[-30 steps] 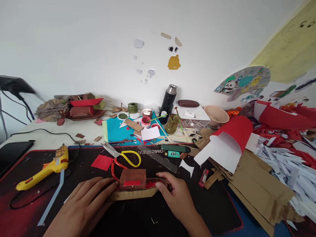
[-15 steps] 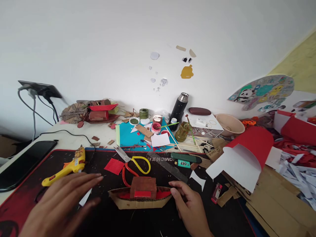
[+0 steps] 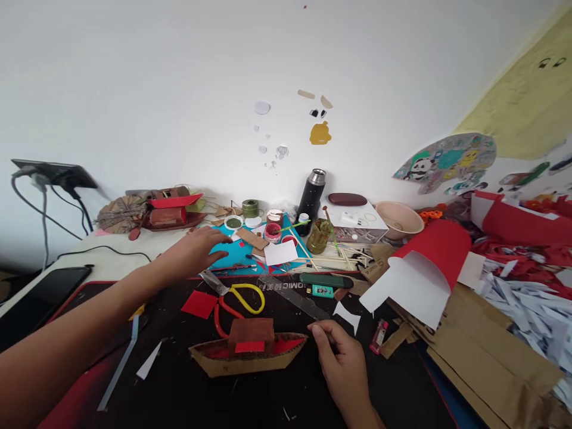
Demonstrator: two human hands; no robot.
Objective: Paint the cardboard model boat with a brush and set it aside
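Note:
My left hand [image 3: 199, 253] reaches over the near edge of the blue sheet [image 3: 232, 253], left of the paint pots, fingers stretched out and holding nothing visible. In front of me a small cardboard boat [image 3: 250, 364] stands on the black mat, with a brown cabin [image 3: 251, 335] and red inside. Just off the boat's right tip is my right hand [image 3: 343, 360], thumb and forefinger pressed together and the other fingers curled. Whatever they may hold is hidden. Scissors [image 3: 236, 301] with yellow and red handles lie behind the boat, beside a red square [image 3: 199, 304].
A steel ruler [image 3: 295, 297], green knife [image 3: 326, 280], and pink lighter [image 3: 379, 336] lie on the mat. Behind stand paint pots [image 3: 273, 232], a black flask [image 3: 311, 193] and a brown jar [image 3: 320, 236]. Cardboard [image 3: 496, 339] and a red-white paper roll [image 3: 429, 262] are at right.
My left hand has moved from above the glue gun forward and right to the blue sheet. My right hand stays by the boat's tip, its thumb and forefinger closer together. The view has shifted.

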